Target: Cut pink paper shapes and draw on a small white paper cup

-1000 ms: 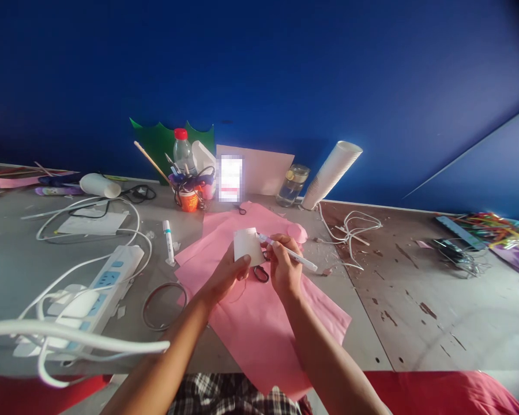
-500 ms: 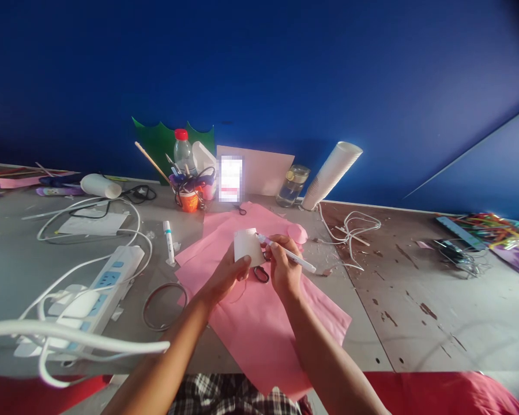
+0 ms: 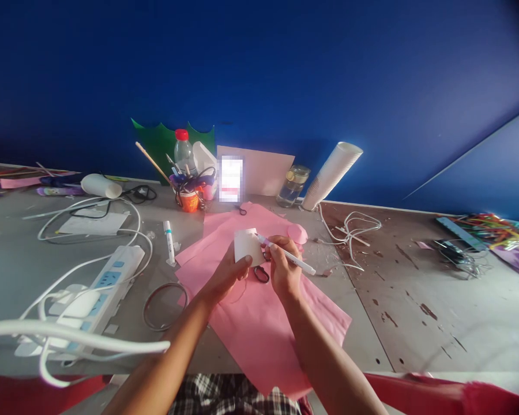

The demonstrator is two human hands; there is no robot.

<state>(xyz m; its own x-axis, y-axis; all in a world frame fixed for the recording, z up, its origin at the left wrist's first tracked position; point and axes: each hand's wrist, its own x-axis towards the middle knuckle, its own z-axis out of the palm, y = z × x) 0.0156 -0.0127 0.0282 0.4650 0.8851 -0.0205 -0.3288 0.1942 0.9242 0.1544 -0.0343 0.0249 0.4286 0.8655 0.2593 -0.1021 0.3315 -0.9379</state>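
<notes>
My left hand grips a small white paper cup from below, holding it above the pink paper sheets. My right hand is closed round a white pen, its tip touching the cup's right upper edge. Black scissors lie on the pink paper just under and between both hands. A small pink round piece sits beyond my right hand.
A white power strip with thick white cables is at the left, with a wire ring and a marker nearby. At the back stand a bottle, a jar, a stack of paper cups. Loose cords lie right.
The pen tip has shifted slightly left along the cup's edge; otherwise both hands stay where they were.
</notes>
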